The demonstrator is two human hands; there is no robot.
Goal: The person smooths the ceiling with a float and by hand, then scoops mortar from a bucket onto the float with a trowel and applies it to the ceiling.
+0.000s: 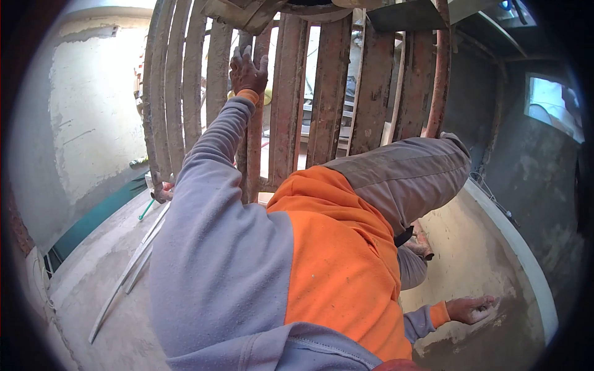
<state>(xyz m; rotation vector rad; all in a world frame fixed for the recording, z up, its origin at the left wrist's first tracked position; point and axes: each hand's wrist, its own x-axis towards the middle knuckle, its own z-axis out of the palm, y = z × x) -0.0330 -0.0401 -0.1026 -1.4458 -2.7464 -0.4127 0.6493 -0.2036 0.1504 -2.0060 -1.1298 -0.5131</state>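
The open left hand (249, 75) is on the long planks (292, 93) — the curled right hand (470, 310) is far off; can't tell if it grips.

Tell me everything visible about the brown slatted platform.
The brown slatted platform is a row of long, flat slats, light showing through the gaps. They look worn and crusted grey; wood or metal, I can't tell. A rusty reddish pole runs along its right side. The left hand rests against it; a leg in grey trousers overlaps its lower right.
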